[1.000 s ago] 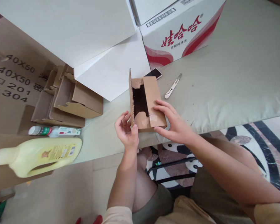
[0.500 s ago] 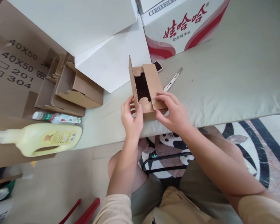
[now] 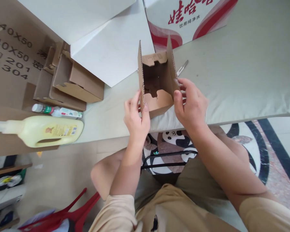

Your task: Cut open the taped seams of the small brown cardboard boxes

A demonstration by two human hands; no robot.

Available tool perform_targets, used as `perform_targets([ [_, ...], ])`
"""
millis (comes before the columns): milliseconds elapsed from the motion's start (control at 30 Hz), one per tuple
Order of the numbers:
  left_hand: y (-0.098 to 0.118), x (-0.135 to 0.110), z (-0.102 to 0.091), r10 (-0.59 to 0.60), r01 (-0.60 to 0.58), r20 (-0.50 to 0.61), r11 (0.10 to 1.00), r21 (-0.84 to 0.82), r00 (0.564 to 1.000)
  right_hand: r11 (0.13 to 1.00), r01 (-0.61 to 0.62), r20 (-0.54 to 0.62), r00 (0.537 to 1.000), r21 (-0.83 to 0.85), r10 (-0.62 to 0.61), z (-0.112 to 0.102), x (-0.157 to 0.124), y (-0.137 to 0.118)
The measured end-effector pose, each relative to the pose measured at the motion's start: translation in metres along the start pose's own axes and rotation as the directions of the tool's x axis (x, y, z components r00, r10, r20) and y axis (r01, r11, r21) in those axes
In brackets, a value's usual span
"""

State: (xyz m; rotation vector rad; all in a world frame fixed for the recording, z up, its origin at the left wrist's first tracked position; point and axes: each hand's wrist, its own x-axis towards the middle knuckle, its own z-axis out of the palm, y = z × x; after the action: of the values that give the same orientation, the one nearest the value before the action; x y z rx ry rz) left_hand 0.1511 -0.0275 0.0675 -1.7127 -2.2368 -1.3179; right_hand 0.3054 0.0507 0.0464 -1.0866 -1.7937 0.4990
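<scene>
A small brown cardboard box point(image 3: 159, 102) stands on the cloth-covered table with its top open. Its two long flaps point up, and the short end flaps lean inward over the dark inside. My left hand point(image 3: 136, 116) pinches the left flap between thumb and fingers near the front corner. On the other side, my right hand point(image 3: 191, 101) grips the right flap, thumb towards the inside and fingers behind it. Just beyond the right flap lies a craft knife point(image 3: 182, 68), partly hidden by the cardboard.
At the left stand folded brown cartons point(image 3: 79, 82), a small bottle point(image 3: 47, 110) and a yellow jug point(image 3: 50, 130). White boards point(image 3: 116, 48) and a printed white carton point(image 3: 188, 24) stand at the back. The table's front edge point(image 3: 106, 138) runs before my knees.
The right flap, folded down over the opening before, now stands upright in my right hand. More of the box's inside shows. The view has shifted slightly.
</scene>
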Motion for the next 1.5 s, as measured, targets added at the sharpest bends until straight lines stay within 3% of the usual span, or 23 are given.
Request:
perform_targets([
  [233, 0.009, -0.005, 0.013, 0.196, -0.198, 0.081, 0.980, 0.020, 0.977, 0.994, -0.003, 0.038, 0.999, 0.113, -0.001, 0.000, -0.001, 0.024],
  [333, 0.016, -0.010, 0.015, 0.217, -0.218, 0.093, 0.976, 0.002, 0.972, 0.982, 0.014, 0.097, 0.995, 0.186, -0.032, 0.001, -0.001, 0.027],
  [433, 0.016, -0.016, 0.014, 0.197, -0.195, 0.065, 0.980, -0.024, 0.978, 0.962, 0.102, 0.145, 0.979, 0.251, -0.142, 0.007, -0.004, 0.024],
  [567, 0.003, -0.022, 0.011, 0.156, -0.154, 0.039, 0.987, -0.051, 0.987, 0.940, 0.212, 0.155, 0.953, 0.268, -0.259, 0.020, -0.007, 0.017],
  [733, -0.016, -0.025, -0.001, 0.065, -0.058, 0.084, 0.995, -0.078, 0.994, 0.934, 0.287, 0.164, 0.932, 0.213, -0.324, 0.032, -0.010, 0.006],
  [967, -0.039, -0.026, -0.014, 0.096, -0.090, 0.062, 0.992, -0.086, 0.993, 0.929, 0.352, 0.200, 0.908, 0.119, -0.369, 0.043, -0.015, -0.024],
  [1100, -0.056, -0.026, -0.012, 0.091, -0.091, -0.006, 0.990, -0.107, 0.996, 0.907, 0.353, 0.222, 0.888, 0.229, -0.402, 0.045, -0.012, -0.024],
  [1200, -0.062, -0.026, -0.006, 0.089, -0.099, -0.111, 0.991, -0.089, 0.990, 0.942, 0.251, 0.215, 0.930, 0.223, -0.298, 0.040, -0.002, 0.001],
  [1300, -0.059, -0.025, 0.000, 0.106, -0.118, -0.133, 0.989, -0.088, 0.985, 0.995, 0.073, 0.268, 0.962, -0.071, -0.052, 0.034, 0.008, 0.037],
  [1400, -0.050, -0.024, 0.004, 0.108, -0.117, -0.123, 0.991, -0.069, 0.987, 0.906, -0.004, 0.405, 0.894, -0.423, 0.193, 0.035, 0.014, 0.062],
  [1500, -0.043, -0.025, 0.005, 0.073, -0.081, -0.115, 0.994, -0.072, 0.991, 0.815, 0.010, 0.445, 0.842, -0.580, 0.306, 0.040, 0.018, 0.065],
])
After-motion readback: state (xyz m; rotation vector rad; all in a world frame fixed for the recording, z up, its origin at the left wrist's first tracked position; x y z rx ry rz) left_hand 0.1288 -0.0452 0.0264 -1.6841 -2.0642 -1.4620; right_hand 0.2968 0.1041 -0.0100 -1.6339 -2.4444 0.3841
